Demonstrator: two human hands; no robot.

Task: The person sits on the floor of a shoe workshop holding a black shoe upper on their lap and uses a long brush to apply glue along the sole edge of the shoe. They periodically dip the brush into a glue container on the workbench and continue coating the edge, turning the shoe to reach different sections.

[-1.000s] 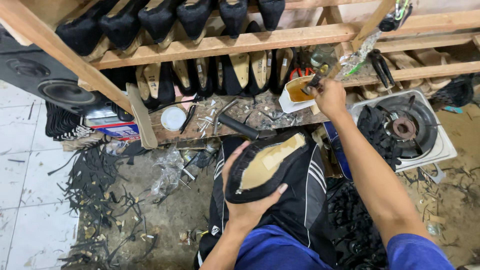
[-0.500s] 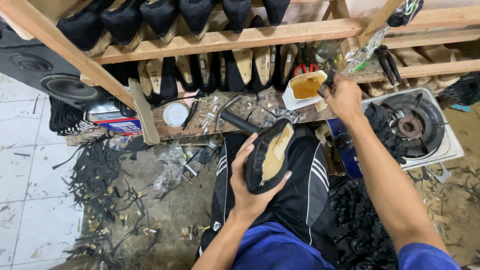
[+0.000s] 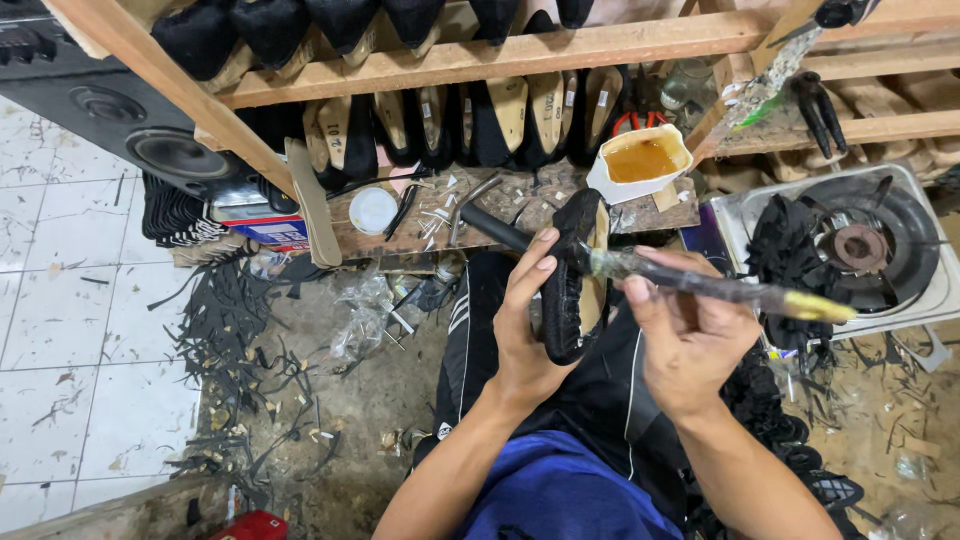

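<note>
My left hand [image 3: 525, 325] is wrapped around a black woven shoe upper on its pale tan last [image 3: 572, 275], fingers curled over the near edge and thumb behind, holding it on its side above my lap. My right hand [image 3: 685, 335] pinches a long glue-crusted brush with a yellowish handle end [image 3: 715, 287] between thumb and fingers; its bristle tip touches the upper's edge near the top, while the handle points away to the right. Just behind the shoe lies a scarred wooden plank bench [image 3: 520, 205] littered with scraps, a black-handled tool [image 3: 495, 228] and a small round white lid [image 3: 373, 210]. A white plastic tub of amber glue [image 3: 640, 162] sits on the bench's right end, well within reach. To my right stands a white single-burner gas stove [image 3: 860, 245] with black strips draped over it. Above, wooden racks [image 3: 560, 45] hold rows of black shoes on tan lasts. A black loudspeaker [image 3: 150, 140] leans at the left, and black offcuts [image 3: 240, 330] scatter over the dirty concrete floor.
</note>
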